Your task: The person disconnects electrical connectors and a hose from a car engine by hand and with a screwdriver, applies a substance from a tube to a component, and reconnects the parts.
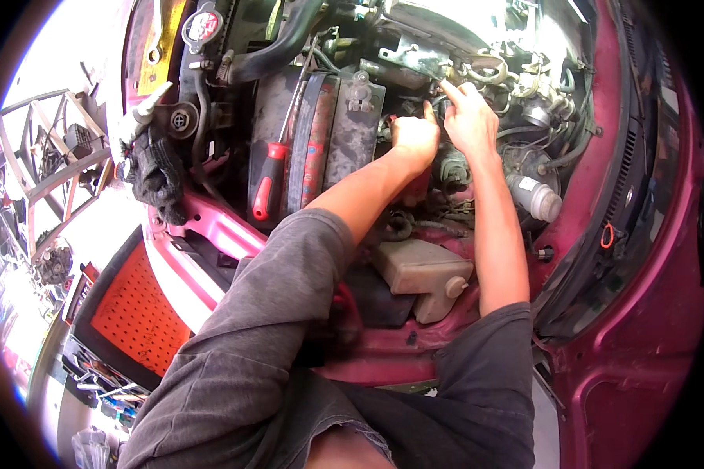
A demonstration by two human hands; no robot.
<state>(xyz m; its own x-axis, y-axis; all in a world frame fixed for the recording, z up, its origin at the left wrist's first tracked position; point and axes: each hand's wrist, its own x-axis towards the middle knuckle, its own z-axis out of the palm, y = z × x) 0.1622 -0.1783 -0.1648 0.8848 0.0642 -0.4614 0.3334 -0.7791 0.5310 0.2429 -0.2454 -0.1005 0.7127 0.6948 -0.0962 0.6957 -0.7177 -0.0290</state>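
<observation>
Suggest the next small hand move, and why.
Maybe bring the left hand a little closer to the metal bracket: its extended finger appears short of it, while a fingertip of the right hand is at or near the bracket's end. The screwdriver lies apart from both hands.

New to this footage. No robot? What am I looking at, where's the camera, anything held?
No robot here: these are a person's own bare hands. The single picture comes from a wide fisheye camera worn on the head, looking down, so straight edges bend and the corners go black.

Below is the open engine bay of a dark red car. The left hand and right hand are close together among the engine parts, near a metal bracket. Whether the fingers grip anything is too small to tell.

A red and black screwdriver lies on what looks like the battery. Nearer the body sits an off-white plastic tank.
</observation>
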